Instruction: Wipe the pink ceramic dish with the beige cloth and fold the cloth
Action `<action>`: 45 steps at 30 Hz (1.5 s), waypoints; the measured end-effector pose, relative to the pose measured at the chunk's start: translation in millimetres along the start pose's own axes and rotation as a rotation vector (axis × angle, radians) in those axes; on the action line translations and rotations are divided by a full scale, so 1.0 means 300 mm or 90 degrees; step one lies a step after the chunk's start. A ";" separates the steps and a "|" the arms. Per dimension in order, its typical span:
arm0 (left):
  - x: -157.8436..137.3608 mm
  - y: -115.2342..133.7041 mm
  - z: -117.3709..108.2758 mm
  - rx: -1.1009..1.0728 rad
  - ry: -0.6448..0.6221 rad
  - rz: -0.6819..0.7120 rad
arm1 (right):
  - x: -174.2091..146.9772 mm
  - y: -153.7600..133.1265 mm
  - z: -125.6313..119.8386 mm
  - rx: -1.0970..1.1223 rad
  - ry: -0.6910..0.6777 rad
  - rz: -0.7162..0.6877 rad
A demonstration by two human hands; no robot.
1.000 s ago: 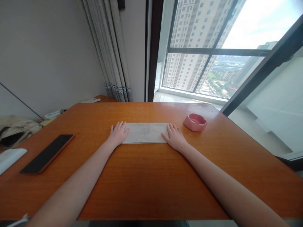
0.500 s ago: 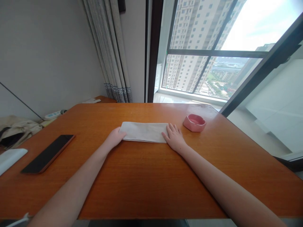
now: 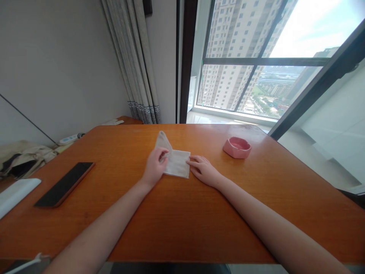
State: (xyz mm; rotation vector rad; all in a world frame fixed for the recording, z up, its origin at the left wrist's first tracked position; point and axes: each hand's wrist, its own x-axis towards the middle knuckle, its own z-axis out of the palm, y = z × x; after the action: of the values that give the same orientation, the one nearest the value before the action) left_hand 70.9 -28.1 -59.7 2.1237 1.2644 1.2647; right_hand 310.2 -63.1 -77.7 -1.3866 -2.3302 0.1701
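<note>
A white folded cloth [image 3: 177, 164] lies near the middle of the wooden table. My left hand [image 3: 154, 164] pinches its left part, which is lifted and bent over, with one corner pointing up and away behind the fingers. At the cloth's right edge rests my right hand [image 3: 204, 169], palm down with fingers stretched out and the fingertips touching the edge. Some of the left fingertips are hidden behind the hand and the cloth.
A pink bowl-like dish [image 3: 237, 147] sits to the right, beyond my right hand. On the left lie a flat black object [image 3: 65, 184] and a white object [image 3: 18, 193]. Bundled fabric [image 3: 27, 154] is past the table's left edge. A window stands behind.
My left hand has lifted the cloth's left end and brought it rightward, closing on it. The cloth went from a long flat strip to a shorter, partly raised shape. My right hand shifted slightly left.
</note>
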 end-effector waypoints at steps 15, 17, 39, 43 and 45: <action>-0.040 0.107 0.084 0.124 -0.269 0.189 | 0.002 -0.003 -0.010 0.071 0.036 0.017; -0.017 0.095 0.059 0.143 -0.230 0.169 | -0.001 -0.013 -0.019 0.093 0.080 0.037; 0.022 -0.143 0.021 0.420 -0.315 -0.026 | -0.353 0.003 -0.211 -0.361 -0.094 0.338; 0.023 -0.133 0.024 0.429 -0.318 -0.034 | -0.507 0.180 -0.289 -0.373 -0.164 0.458; 0.023 -0.129 0.026 0.432 -0.322 -0.038 | -0.547 0.244 -0.318 -0.370 -0.198 0.478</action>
State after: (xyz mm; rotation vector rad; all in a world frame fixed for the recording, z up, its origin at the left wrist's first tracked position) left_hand 59.1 -0.8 -86.5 2.5794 1.6327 0.2173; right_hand 477.0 -178.6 -62.5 -2.6530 -2.0329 -0.0990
